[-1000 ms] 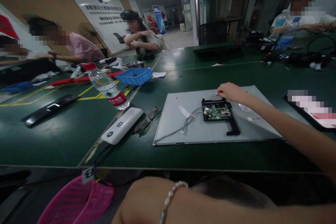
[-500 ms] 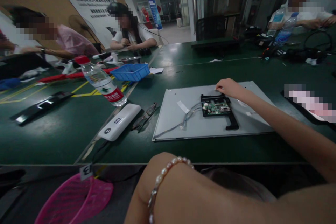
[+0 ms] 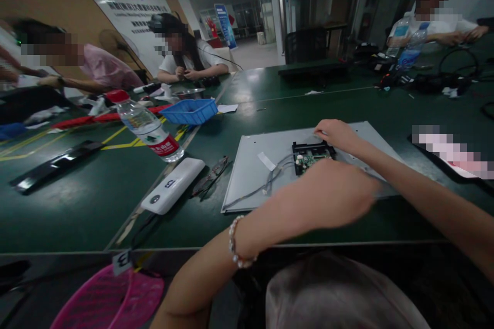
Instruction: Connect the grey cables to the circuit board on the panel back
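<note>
A flat grey panel [image 3: 247,172] lies on the green table. On it sits a green circuit board [image 3: 303,161] in a black plastic frame [image 3: 309,145], with grey cables [image 3: 278,164] running off to the left. My right hand [image 3: 335,132] is at the far side of the frame, over the panel, its fingers pinched together; what they hold, if anything, is too small to make out. My left hand [image 3: 332,193], below a pearl bracelet, hovers over the near part of the panel and covers part of the board and frame. Motion smears it and its fingers are hidden.
Left of the panel are eyeglasses [image 3: 210,177], a white power bank [image 3: 173,185], a water bottle [image 3: 148,131] and a blue tray [image 3: 189,112]. A phone [image 3: 447,157] lies right. A pink basket [image 3: 111,298] is below the table edge. Several people sit around.
My left arm has swung up from below the table edge, bringing the hand over the panel's near part. My right hand stays at the frame's far side. The view has shifted slightly.
</note>
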Demonstrator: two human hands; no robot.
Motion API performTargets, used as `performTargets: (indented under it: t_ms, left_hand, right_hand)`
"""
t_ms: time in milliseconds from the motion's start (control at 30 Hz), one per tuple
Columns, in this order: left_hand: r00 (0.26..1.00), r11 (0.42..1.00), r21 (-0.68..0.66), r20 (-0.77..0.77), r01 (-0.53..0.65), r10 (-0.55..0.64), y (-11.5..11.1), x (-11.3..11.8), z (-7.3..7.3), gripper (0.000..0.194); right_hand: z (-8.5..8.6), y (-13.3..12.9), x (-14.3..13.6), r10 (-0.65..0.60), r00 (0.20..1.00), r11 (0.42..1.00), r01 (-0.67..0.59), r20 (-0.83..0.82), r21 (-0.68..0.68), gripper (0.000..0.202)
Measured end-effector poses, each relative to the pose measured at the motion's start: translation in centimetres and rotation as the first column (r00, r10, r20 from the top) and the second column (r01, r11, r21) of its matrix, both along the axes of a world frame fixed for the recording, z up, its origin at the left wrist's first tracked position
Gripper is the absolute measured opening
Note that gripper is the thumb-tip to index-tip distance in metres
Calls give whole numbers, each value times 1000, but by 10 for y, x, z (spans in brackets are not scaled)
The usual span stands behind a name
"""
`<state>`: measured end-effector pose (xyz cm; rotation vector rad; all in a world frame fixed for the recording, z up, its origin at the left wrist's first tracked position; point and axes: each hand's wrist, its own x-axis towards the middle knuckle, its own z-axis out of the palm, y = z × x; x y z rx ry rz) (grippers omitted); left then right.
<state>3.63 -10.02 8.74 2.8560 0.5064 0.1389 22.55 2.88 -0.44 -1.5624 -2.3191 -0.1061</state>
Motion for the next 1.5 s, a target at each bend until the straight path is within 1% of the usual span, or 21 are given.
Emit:
performTargets:
  t_ms: [33,67,100,133,167,200,267,300,333,367,433,533,733,900,1000,1067,1167,1233,1333,1400,1500]
  left_hand:
    - [999,999,34,-6,-37,38,16,-3,2,21]
    - [992,990,66,34,-127,125,33,-7,-1,22]
    - [967,966,82,91,-246,239,50,-12,-7,25]
    - [927,930,82,150,-358,344,67,-17,-16,28]
    - [886,896,75,206,-438,415,82,-22,-27,30]
    - [852,873,56,253,-485,458,95,-27,-39,31]
    - [808,848,1,303,-530,505,111,-34,-63,31]
    - [804,848,-19,309,-530,509,114,-36,-73,32]
    - [814,859,-33,303,-510,495,115,-38,-81,32]
    - [826,870,-43,294,-490,480,115,-39,-87,31]
    - [848,887,-48,275,-459,454,113,-41,-93,28]
    - [852,887,-36,262,-460,453,110,-42,-94,27]
    - [861,895,-19,267,-445,434,112,-43,-94,29]
    - [858,892,-26,260,-452,442,111,-43,-93,29]
    - [860,895,-18,271,-445,433,111,-43,-92,29]
    - [863,898,-18,267,-440,429,110,-44,-92,29]
    - [862,896,-22,263,-443,433,110,-44,-93,31]
    - [858,895,-16,278,-445,432,109,-44,-94,33]
    - [847,890,24,317,-456,426,108,-43,-94,37]
    - [846,880,81,326,-469,421,105,-42,-92,37]
    - [877,878,184,297,-442,379,99,-39,-85,35]
  right_hand:
    - [1,-2,-1,3,1000,1000,-4,-7,-7,24]
    - [3,-5,-2,12,1000,1000,-12,-13,-16,24]
    - [5,-8,-3,24,1000,999,-24,-19,-25,23]
    - [6,-12,-5,38,999,999,-39,-20,-34,23]
    - [8,-15,-6,54,998,998,-55,-18,-40,23]
    - [9,-19,-7,70,998,996,-70,-12,-46,23]
    - [9,-25,-9,86,996,995,-85,7,-57,23]
    - [9,-27,-9,83,996,995,-82,17,-61,24]
    - [8,-28,-9,78,997,995,-76,24,-67,24]
    - [8,-30,-8,75,997,994,-73,29,-76,25]
    - [6,-31,-6,85,996,992,-82,28,-97,26]
    - [4,-31,-3,110,994,988,-108,6,-112,26]
    - [5,-34,-2,84,996,989,-86,-25,-118,27]
    - [6,-35,0,111,990,984,-122,-86,-129,27]
    - [11,-37,2,108,986,982,-126,-128,-143,28]
    - [16,-39,6,100,984,985,-120,-150,-127,29]
    - [22,-44,21,39,986,991,-59,-163,-116,32]
    - [22,-49,37,-43,986,983,13,-159,-185,33]
    - [14,-56,63,-139,972,937,68,-188,-343,37]
    - [7,-60,77,-184,955,906,73,-233,-417,40]
    - [0,-63,89,-227,933,868,64,-280,-492,43]
